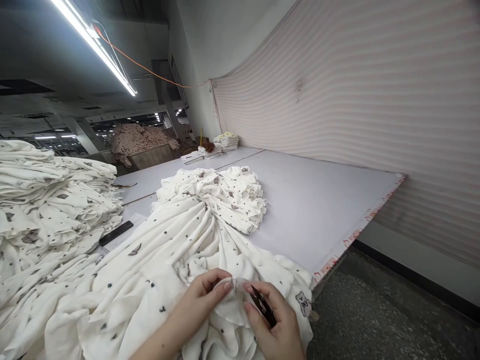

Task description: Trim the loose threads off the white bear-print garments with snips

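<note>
At the bottom centre of the frame, the left hand [210, 292] has its thumb and finger pressed together on the edge of the white cloth [187, 245], which carries small dark spots and bear figures. Beside it, the right hand [275, 320] is closed around a small dark tool [262, 306], its pointed end directed to the upper left; the fingertips are at the same cloth edge. The cloth spreads over the lower part of the frame and rises in a gathered heap at the centre.

Under it is a pale, smooth table [300, 195]. Its right edge bears a tape [352, 237] with red print. In the lower right lies a dark speckled floor [356, 300]. At the left stands a high pile of similar fabric [48, 200], and near it a black flat object [116, 233] rests on paper [138, 220].

Farther, on the table's far end, there is a folded stack [227, 142]. A striped sheet [356, 90] hangs over the upper right. Behind, at left of centre, is a pinkish heap [142, 140]. An orange cord [146, 70] crosses below a bright tube lamp [97, 45], in the upper left.
</note>
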A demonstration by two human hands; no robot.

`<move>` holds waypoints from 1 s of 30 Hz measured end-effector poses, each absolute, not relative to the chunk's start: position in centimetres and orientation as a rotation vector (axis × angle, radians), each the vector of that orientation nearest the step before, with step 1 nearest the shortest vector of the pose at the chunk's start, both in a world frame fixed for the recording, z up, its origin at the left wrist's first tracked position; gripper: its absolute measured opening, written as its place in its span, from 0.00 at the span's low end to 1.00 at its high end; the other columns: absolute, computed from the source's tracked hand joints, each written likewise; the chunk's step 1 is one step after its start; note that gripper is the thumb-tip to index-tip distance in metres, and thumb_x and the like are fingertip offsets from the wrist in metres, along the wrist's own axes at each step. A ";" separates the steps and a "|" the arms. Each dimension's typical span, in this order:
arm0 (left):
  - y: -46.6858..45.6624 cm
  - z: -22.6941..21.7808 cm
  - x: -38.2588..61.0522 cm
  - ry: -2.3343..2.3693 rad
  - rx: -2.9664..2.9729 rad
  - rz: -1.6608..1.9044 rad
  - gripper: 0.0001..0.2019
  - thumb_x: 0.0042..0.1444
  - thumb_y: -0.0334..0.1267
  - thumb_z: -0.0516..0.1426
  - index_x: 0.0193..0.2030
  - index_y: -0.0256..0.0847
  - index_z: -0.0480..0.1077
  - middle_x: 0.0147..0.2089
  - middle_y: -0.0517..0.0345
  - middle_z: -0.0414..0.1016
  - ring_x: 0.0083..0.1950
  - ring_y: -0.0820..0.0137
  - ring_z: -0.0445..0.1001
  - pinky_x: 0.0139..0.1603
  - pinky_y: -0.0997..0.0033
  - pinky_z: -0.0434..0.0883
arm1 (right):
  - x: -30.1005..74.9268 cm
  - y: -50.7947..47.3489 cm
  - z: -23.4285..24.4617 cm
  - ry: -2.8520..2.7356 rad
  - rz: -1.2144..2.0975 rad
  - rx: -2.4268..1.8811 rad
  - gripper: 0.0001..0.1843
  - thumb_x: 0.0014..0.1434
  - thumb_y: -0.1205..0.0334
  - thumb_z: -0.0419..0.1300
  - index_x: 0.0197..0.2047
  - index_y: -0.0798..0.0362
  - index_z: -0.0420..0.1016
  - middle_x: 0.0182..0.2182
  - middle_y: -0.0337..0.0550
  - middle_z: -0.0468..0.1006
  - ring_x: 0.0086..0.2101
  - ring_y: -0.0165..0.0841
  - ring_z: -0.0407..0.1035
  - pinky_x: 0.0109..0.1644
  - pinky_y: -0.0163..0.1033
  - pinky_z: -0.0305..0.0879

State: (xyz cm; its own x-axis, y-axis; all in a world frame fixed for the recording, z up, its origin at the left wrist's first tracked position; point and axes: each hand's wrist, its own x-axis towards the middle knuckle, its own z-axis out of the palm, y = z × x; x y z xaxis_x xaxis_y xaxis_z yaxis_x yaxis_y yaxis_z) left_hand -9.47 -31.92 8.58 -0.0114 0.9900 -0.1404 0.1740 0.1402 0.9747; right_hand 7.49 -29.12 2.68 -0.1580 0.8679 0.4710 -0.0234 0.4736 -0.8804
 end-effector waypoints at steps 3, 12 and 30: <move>-31.7 8.7 -9.5 1.302 1.074 1.021 0.12 0.58 0.46 0.60 0.36 0.37 0.74 0.33 0.60 0.75 0.37 0.70 0.70 0.41 0.72 0.66 | 6.8 -28.8 2.7 -1.565 0.971 -0.749 0.10 0.59 0.65 0.58 0.45 0.50 0.73 0.42 0.45 0.79 0.44 0.36 0.74 0.49 0.36 0.71; -32.1 9.0 -8.6 1.380 1.169 0.932 0.12 0.55 0.45 0.62 0.39 0.38 0.72 0.31 0.62 0.70 0.34 0.72 0.67 0.34 0.75 0.62 | 5.8 -28.4 1.4 -1.737 0.719 -0.827 0.09 0.61 0.67 0.50 0.42 0.50 0.69 0.30 0.40 0.79 0.29 0.35 0.74 0.33 0.35 0.68; -32.4 8.5 -8.2 1.536 1.428 0.961 0.09 0.58 0.42 0.57 0.40 0.40 0.74 0.38 0.55 0.77 0.42 0.63 0.72 0.43 0.68 0.67 | 7.0 -28.2 3.0 -1.578 1.294 -0.837 0.13 0.55 0.54 0.65 0.43 0.48 0.83 0.40 0.46 0.83 0.40 0.42 0.76 0.44 0.41 0.72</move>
